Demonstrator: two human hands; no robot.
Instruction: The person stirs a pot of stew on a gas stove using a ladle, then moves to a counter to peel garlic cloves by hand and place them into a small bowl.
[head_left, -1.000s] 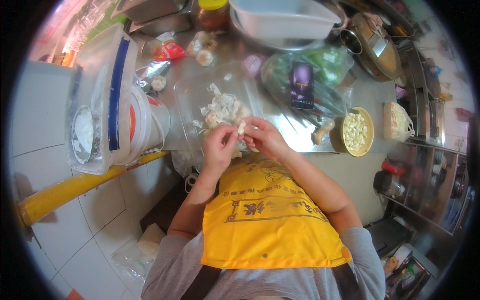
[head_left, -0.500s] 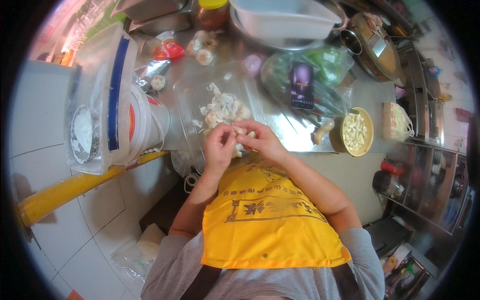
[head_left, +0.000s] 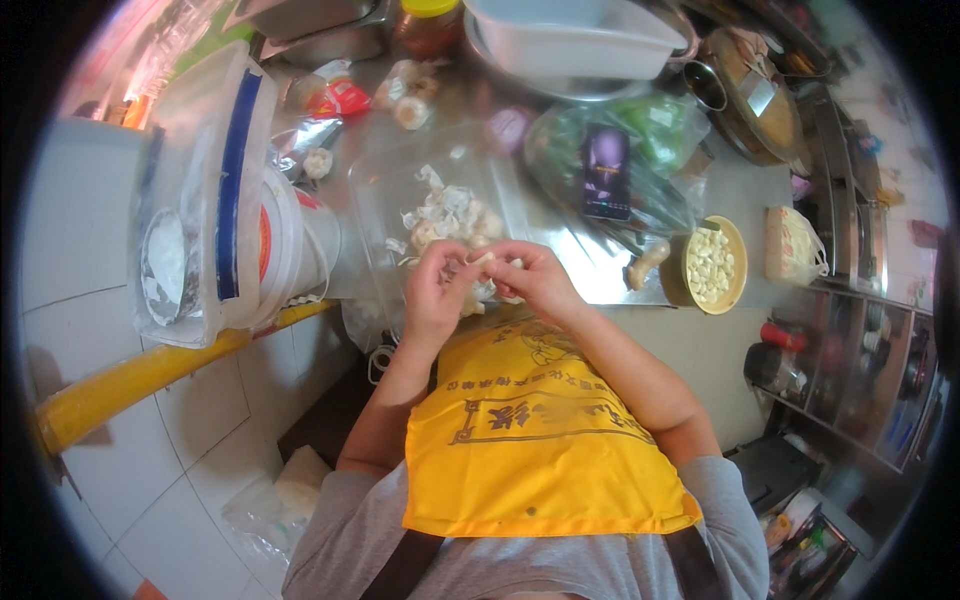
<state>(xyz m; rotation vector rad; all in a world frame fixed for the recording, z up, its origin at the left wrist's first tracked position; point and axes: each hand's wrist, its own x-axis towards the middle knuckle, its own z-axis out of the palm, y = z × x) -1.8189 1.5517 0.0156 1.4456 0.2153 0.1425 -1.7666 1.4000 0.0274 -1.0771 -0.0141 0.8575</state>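
Observation:
Over the near side of a clear plastic tray (head_left: pixel 372 190), my hands meet with their fingertips pinched together. A pale garlic clove (head_left: pixel 485 259) is held between them. My left hand (head_left: pixel 434 295) closes on it from one side, and my right hand (head_left: pixel 545 285) grips it from the other. Another whitish piece shows by the right fingers, too small to tell fully. Beneath and beyond the hands, garlic with loose papery skins (head_left: pixel 455 215) lies heaped in the tray. To the right, peeled cloves (head_left: pixel 710 262) fill much of a yellow bowl (head_left: pixel 738 280).
A knobbly ginger-like piece (head_left: pixel 648 262) lies left of the bowl. Behind it, a phone (head_left: pixel 606 172) rests on plastic bags of green vegetables (head_left: pixel 660 125). White buckets (head_left: pixel 300 235) stand at the left; a white basin (head_left: pixel 575 40) sits at the back. Garlic bulbs (head_left: pixel 410 112) lie beyond the tray.
The clove shows more plainly between my fingertips, and my fingers have shifted slightly around it. My right hand has turned a little. The surroundings look the same.

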